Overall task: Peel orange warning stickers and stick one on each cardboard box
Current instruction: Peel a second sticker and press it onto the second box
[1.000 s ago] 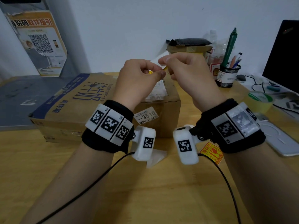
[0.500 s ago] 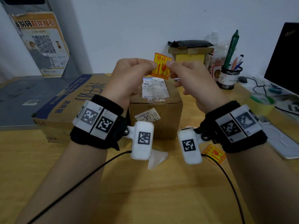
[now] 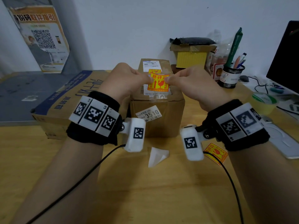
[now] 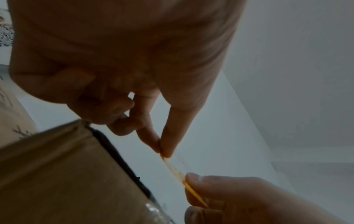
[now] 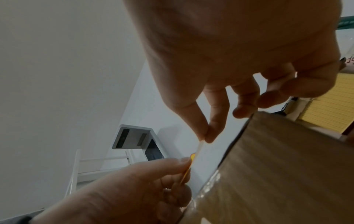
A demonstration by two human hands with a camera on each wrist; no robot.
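Both hands lower vs 0.5 s ago; sticker (image 3: 158,83) now down over top of small cardboard box (image 3: 157,110), was held up against wall. L hand (image 3: 127,80) pinches sticker's left edge, thumb + index, other fingers curled. R hand (image 3: 192,81) pinches right edge same way. Sticker stretched between them; contact w/ box top can't tell. Second sticker (image 3: 216,153) flat on table (image 3: 145,191), near white backing scrap (image 3: 157,156). Big box (image 3: 68,101) at left.
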